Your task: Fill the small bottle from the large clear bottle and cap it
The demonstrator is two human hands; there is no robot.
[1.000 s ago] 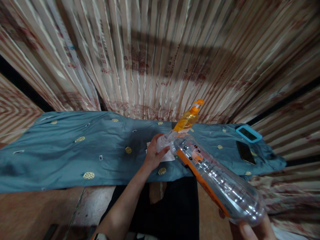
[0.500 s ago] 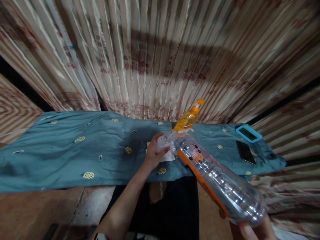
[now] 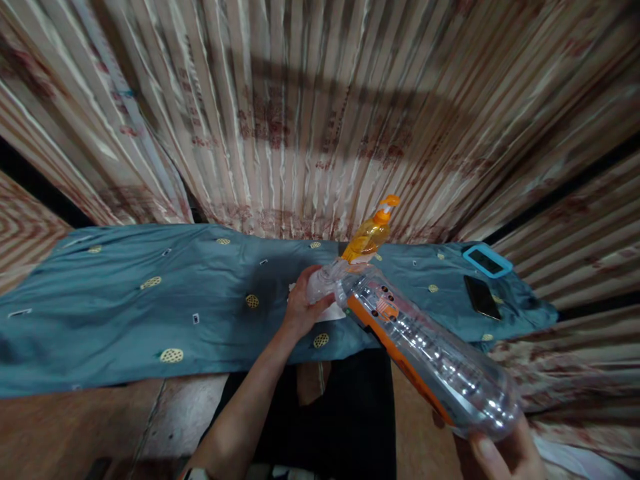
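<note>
My right hand is closed around the base of a large clear plastic bottle with an orange label. The bottle is tilted, its neck pointing up and left. My left hand grips a small clear bottle, whose top end meets or nearly meets the big bottle's mouth; whether they touch I cannot tell. Just behind the two necks stands a pump bottle of yellow-orange liquid with an orange pump head. A white tissue or paper lies beneath my left hand, partly hidden.
A teal cloth with pineapple prints covers the table. At its right end lie a black phone and a blue-framed device. A pleated patterned curtain hangs close behind the table and along its right side.
The view has shifted slightly, so everything sits a little further left in the picture. Both hands keep their grip, and the two bottles hold nearly the same pose.
</note>
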